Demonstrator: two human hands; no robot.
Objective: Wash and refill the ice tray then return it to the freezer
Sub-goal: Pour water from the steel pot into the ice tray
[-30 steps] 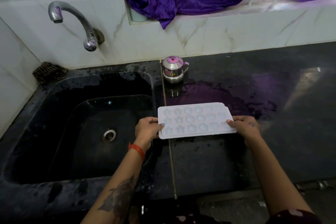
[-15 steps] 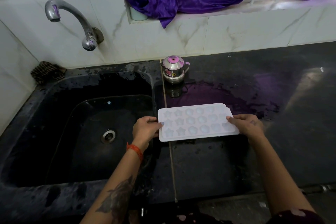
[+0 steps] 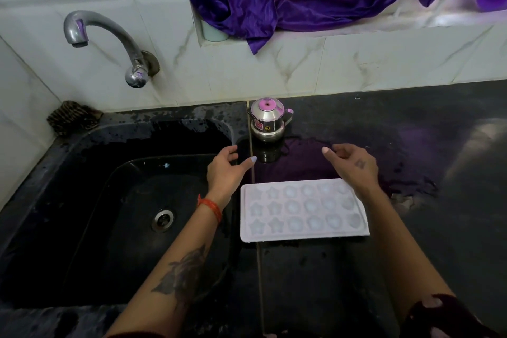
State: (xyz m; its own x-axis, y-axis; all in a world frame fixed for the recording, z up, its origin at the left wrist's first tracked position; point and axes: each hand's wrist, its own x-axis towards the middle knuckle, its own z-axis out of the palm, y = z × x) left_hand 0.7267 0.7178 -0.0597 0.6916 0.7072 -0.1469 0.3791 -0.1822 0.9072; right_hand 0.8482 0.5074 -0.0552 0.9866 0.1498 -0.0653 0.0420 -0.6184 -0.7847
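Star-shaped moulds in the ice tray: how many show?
6, in the two leftmost columns of the ice tray, three rows each, nearest the sink. The right hand covers the tray's far right corner.

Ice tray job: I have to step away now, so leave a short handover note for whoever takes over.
Left hand: open, empty, above the sink edge.
Right hand: open, empty, beyond the tray.
Ice tray: flat on the black counter beside the sink; its moulds look filled.
Tap: not running.
Small steel pot: behind the tray.
Left: carry the tray level to the freezer, which is out of view.
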